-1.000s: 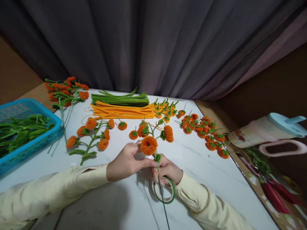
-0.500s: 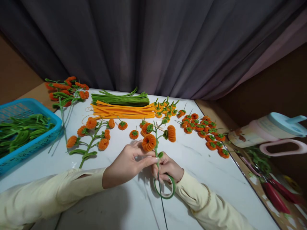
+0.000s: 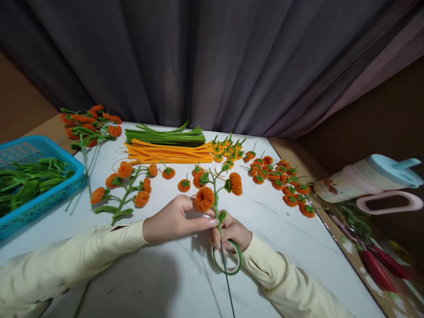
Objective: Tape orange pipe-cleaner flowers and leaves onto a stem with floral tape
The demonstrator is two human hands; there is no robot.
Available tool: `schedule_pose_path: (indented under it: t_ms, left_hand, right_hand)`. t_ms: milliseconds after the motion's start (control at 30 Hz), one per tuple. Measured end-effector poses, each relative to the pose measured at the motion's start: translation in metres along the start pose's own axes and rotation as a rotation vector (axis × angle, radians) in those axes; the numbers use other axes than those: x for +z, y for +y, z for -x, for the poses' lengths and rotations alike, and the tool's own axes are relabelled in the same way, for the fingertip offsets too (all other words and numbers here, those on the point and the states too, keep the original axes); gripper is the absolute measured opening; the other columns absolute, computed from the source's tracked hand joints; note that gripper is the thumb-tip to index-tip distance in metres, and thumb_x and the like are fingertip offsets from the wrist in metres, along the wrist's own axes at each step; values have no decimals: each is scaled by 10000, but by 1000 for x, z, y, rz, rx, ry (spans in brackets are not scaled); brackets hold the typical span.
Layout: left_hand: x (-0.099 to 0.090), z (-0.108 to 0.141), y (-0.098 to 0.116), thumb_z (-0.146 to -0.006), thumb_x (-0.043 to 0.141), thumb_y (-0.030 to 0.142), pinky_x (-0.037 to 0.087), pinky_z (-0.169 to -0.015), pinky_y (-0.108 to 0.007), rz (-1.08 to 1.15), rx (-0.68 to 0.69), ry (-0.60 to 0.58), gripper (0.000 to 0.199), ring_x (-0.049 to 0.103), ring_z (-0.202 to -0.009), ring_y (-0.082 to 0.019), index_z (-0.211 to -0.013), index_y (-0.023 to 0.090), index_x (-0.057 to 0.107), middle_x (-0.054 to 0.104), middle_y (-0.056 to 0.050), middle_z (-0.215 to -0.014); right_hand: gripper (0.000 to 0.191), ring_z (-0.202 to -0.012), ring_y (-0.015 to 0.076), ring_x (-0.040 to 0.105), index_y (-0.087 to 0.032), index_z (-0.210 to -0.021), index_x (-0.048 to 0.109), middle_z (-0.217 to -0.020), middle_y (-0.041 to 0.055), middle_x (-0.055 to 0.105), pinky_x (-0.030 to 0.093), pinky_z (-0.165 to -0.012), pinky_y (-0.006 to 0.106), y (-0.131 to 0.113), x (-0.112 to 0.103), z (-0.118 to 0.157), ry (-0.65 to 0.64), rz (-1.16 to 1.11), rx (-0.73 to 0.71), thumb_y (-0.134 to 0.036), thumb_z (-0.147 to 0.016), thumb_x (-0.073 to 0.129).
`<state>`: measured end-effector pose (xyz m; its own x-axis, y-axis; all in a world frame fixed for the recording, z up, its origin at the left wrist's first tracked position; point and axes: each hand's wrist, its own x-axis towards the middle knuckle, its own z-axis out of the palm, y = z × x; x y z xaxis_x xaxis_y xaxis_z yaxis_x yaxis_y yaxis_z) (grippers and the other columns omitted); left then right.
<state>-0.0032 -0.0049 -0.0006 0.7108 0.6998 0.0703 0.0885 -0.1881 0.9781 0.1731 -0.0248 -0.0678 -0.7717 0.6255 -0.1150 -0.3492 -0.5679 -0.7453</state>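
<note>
- Left hand [image 3: 174, 221]: comes in from the left, palm inward, thumb stretched along to the stem, fingers curled behind it. Grip closed, pinching the flower branch [image 3: 216, 203] just by its small green leaf.
- Right hand [image 3: 236, 233]: in from lower right, fingers bent, knuckles up. Grip closed on the same stem just below the left thumb; tape roll [image 3: 240, 258] hangs at those fingers. Exact finger contact on the roll partly hidden.
- Branch: near upright, between the hands, over the middle of the tabletop [image 3: 274, 229]. Orange heads at the top, dark bare wire running down past the roll.
- Front orange head overlaps the left fingers.
- Close behind the branch: loose orange heads, one at [image 3: 184, 185].
- Left of the hands: second branch [image 3: 123, 201], lying flat, near the left forearm.
- Far side: green stem bundle [image 3: 165, 137], yellow-orange strips [image 3: 168, 153] in front of it, yellow heads [image 3: 230, 153] at their right end.
- Right: orange head cluster [image 3: 287, 187], well clear of both hands.
- Outer left: blue basket [image 3: 77, 176] with green leaves [image 3: 33, 183].
- Outer right: cup [image 3: 351, 181] on its side, red-handled tool [image 3: 377, 270] nearer.
</note>
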Motion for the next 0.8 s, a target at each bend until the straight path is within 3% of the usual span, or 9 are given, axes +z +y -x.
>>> schedule_pose_path:
  t_ms: [233,367,567,700,800]
  left_hand:
    - [-1,-1,1,-831,535,291,451,-696,-225,-75,71,-11,253,610,-722,-152,-751,120,704,704,-58,-766]
    - [3,1,2,-815,553,278,451,-677,-216,-143,81,84,220,605,-693,-141,-748,130,702,697,-43,-758]
    - [13,4,6,-748,608,237,442,-747,-235,-140,-56,239,148,607,-756,-166,-670,142,691,692,-26,-729]
    - [17,4,7,-772,585,264,444,-747,-247,9,-138,210,207,605,-742,-170,-629,145,675,676,-20,-637]
    - [16,3,5,-784,589,275,450,-750,-245,238,-172,117,206,610,-735,-160,-664,133,679,691,-34,-682]
  right_hand:
    - [336,-220,29,306,-75,-502,591,-355,6,517,171,-243,154,1,0,0,11,3,11,-346,-600,762]
    - [336,-220,23,296,-65,-509,597,-353,5,513,161,-242,152,0,0,0,30,5,18,-342,-597,767]
    - [311,-216,16,283,-59,-518,607,-354,6,517,142,-237,153,0,1,1,61,4,18,-316,-611,755]
    - [307,-215,16,281,-67,-496,605,-354,9,523,138,-236,154,2,1,1,52,0,26,-315,-599,755]
    - [309,-206,25,290,-81,-479,594,-327,-8,493,140,-233,160,3,0,0,47,-13,17,-323,-575,760]
